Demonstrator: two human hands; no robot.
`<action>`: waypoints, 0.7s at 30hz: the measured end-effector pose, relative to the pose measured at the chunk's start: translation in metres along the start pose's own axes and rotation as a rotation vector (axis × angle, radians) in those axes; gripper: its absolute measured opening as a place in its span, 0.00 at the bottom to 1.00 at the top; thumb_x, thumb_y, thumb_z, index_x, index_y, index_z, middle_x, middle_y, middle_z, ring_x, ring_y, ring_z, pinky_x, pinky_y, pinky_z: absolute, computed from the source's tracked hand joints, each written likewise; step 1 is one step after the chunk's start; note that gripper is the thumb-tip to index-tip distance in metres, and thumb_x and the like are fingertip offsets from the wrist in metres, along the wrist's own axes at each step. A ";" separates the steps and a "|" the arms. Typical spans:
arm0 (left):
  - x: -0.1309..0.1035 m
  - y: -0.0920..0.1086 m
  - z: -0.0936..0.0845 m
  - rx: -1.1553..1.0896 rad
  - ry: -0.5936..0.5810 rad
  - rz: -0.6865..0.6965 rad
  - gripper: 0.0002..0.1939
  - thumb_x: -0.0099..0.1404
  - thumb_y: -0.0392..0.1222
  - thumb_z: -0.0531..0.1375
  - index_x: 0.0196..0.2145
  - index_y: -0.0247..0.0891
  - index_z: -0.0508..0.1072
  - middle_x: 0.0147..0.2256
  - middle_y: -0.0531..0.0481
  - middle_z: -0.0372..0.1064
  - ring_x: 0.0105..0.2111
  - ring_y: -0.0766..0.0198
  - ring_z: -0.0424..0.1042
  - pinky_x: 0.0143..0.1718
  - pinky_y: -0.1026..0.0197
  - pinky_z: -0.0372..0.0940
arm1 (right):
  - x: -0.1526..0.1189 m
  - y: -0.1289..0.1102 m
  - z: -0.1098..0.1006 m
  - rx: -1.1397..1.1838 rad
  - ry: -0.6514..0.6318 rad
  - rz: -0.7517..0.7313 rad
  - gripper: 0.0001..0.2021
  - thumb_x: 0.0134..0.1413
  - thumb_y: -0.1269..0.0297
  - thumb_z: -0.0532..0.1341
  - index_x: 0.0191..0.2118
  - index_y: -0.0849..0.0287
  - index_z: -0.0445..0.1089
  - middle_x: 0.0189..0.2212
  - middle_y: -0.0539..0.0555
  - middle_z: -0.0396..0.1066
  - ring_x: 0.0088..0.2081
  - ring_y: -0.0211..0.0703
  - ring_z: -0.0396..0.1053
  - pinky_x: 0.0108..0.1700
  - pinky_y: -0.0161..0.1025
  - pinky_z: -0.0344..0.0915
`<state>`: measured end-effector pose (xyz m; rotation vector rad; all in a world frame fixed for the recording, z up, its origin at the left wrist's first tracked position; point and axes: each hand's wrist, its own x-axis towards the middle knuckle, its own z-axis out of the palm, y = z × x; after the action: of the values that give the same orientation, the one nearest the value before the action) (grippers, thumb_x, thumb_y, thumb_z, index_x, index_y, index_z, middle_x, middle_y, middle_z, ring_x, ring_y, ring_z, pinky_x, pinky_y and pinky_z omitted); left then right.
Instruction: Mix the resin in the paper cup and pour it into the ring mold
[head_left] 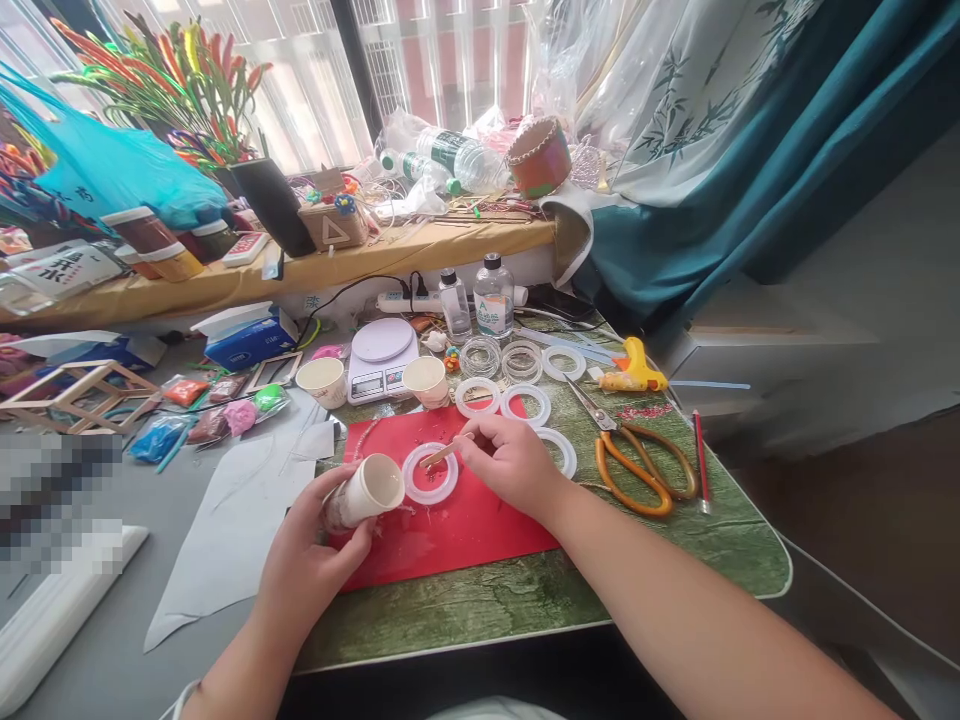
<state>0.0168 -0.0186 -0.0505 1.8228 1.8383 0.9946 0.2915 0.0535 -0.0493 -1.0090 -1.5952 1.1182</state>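
Observation:
My left hand [319, 530] is wrapped round a paper cup [367, 490], tilted with its mouth toward the right. My right hand [506, 460] pinches a small wooden stick [438, 458], whose tip is over a translucent white ring mold [430, 498]. Small dark reddish bits lie around the stick's tip, inside the ring's opening. The ring rests on a red sheet [450, 550], beside the cup's rim. More ring molds, one of them a white ring [478, 397], lie just beyond and beside my right hand, which partly hides one.
Two paper cups, one of them the left cup [322, 382], flank a kitchen scale [384, 360]. Behind stand two clear bottles [493, 300]. Orange-handled scissors [637, 460], a yellow glue gun [634, 370] and a red pencil [701, 455] lie right, near the table's edge.

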 end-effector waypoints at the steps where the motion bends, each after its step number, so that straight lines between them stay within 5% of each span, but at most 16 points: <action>1: 0.000 0.001 0.000 0.001 0.000 0.000 0.25 0.63 0.51 0.64 0.57 0.47 0.72 0.55 0.46 0.77 0.54 0.46 0.75 0.53 0.48 0.68 | 0.000 0.000 0.000 0.002 0.001 -0.004 0.10 0.64 0.63 0.62 0.30 0.57 0.70 0.24 0.46 0.66 0.26 0.37 0.61 0.30 0.36 0.57; 21: 0.002 -0.002 0.000 -0.002 0.001 0.023 0.25 0.65 0.51 0.65 0.58 0.47 0.73 0.56 0.47 0.77 0.55 0.46 0.75 0.58 0.47 0.68 | 0.000 -0.002 -0.001 -0.005 -0.010 -0.001 0.10 0.64 0.63 0.62 0.29 0.56 0.69 0.24 0.46 0.65 0.26 0.37 0.60 0.30 0.38 0.56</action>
<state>0.0152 -0.0164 -0.0515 1.8466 1.8201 1.0061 0.2927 0.0535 -0.0475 -1.0069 -1.6070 1.1213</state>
